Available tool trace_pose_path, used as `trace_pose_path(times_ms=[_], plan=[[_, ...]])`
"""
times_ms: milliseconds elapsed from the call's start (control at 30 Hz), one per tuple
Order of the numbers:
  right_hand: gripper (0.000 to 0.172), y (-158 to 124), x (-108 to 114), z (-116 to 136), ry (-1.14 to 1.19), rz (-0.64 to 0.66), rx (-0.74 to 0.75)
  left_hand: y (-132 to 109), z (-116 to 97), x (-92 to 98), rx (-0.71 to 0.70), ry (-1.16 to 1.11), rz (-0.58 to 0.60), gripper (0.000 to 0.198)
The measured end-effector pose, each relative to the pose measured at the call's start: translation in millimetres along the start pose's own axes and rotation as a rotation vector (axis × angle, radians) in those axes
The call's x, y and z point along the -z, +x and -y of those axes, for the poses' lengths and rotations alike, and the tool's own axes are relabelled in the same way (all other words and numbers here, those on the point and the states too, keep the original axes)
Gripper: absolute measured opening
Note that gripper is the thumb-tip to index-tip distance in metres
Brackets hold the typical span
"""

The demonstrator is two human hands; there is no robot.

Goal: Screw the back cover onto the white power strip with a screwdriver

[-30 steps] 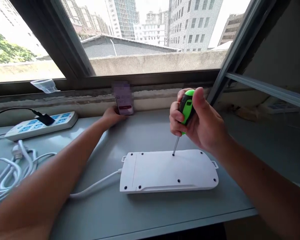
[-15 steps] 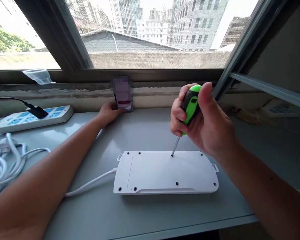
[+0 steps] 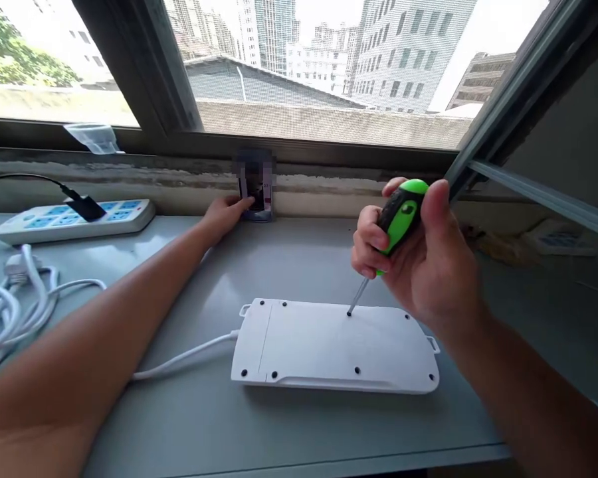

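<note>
A white power strip (image 3: 329,345) lies face down on the grey sill (image 3: 289,259), its back panel with several dark screw holes facing up. My right hand (image 3: 423,259) is closed round a green and black screwdriver (image 3: 398,216); the metal tip rests in a screw hole on the strip's far edge. My left hand (image 3: 224,216) reaches far forward and touches a phone (image 3: 256,186) that leans upright against the wall under the window; its fingers are only partly seen.
A second white power strip (image 3: 70,219) with blue sockets and a black plug lies at the far left. Loose white cables (image 3: 14,305) pile at the left edge. A clear plastic cup (image 3: 94,138) sits on the window ledge. The window frame slants down at the right.
The view has swung a little. My right hand has tilted the screwdriver more to the right with the tip in the same hole. My left hand stays at the phone.
</note>
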State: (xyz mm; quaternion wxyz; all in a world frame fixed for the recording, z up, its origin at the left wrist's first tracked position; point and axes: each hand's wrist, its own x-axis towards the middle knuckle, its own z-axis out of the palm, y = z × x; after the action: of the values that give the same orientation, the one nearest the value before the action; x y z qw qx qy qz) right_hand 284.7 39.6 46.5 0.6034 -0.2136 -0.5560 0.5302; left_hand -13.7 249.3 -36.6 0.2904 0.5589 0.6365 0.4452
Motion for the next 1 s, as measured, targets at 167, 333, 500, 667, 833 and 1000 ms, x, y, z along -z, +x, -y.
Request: trace_pose_path(times_ms=[167, 333, 500, 667, 833, 1000], plan=[[0.038, -1, -3, 1, -0.036, -0.017, 0.016, 0, -8, 12.7, -0.033, 0.037, 0.015, 0.042], [0.039, -3, -7, 2, -0.004, -0.078, 0.018, -47, -30, 33.4, -0.119, 0.195, -0.096, 0.043], [0.040, -4, -9, 2, -0.079, -0.068, 0.043, -155, -51, 42.9, -0.387, 0.256, 0.510, 0.060], [0.046, -5, -11, 3, -0.056, -0.096, 0.033, -218, -63, 37.2, -0.582, 0.478, 0.895, 0.084], [0.040, -9, -17, 3, -0.043, -0.080, 0.065, -219, -64, 31.5, -0.650, 0.522, 0.895, 0.088], [0.059, -11, -20, 5, 0.024, -0.048, 0.006, -219, -62, 33.7, -0.670, 0.523, 0.908, 0.088]])
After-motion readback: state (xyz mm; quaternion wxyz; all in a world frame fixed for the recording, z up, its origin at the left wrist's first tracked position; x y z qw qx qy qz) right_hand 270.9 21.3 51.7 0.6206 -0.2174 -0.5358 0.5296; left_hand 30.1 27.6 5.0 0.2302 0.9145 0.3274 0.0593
